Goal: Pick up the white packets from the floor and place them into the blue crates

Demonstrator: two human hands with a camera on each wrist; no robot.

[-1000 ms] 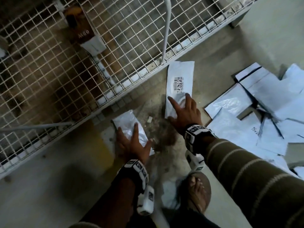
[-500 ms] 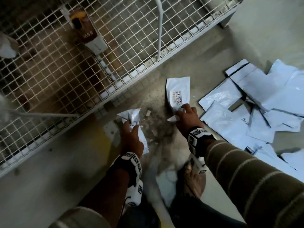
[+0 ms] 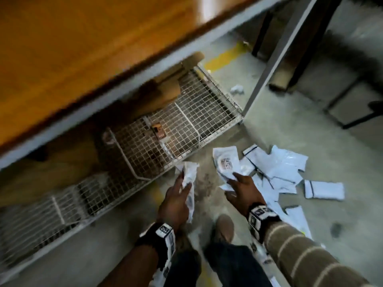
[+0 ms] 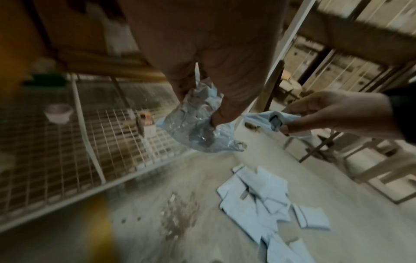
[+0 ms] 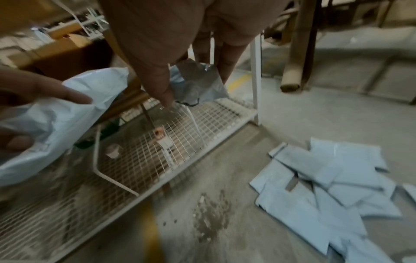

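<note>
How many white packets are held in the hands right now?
2: one packet in the left hand, one labelled packet in the right hand. Others lie piled on the floor.

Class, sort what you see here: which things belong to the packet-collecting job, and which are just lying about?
Job:
left hand gripping a white packet
right hand gripping a barcoded packet
packet pile on the floor

Lying about:
wire shelf
crumpled paper
paper cup
</note>
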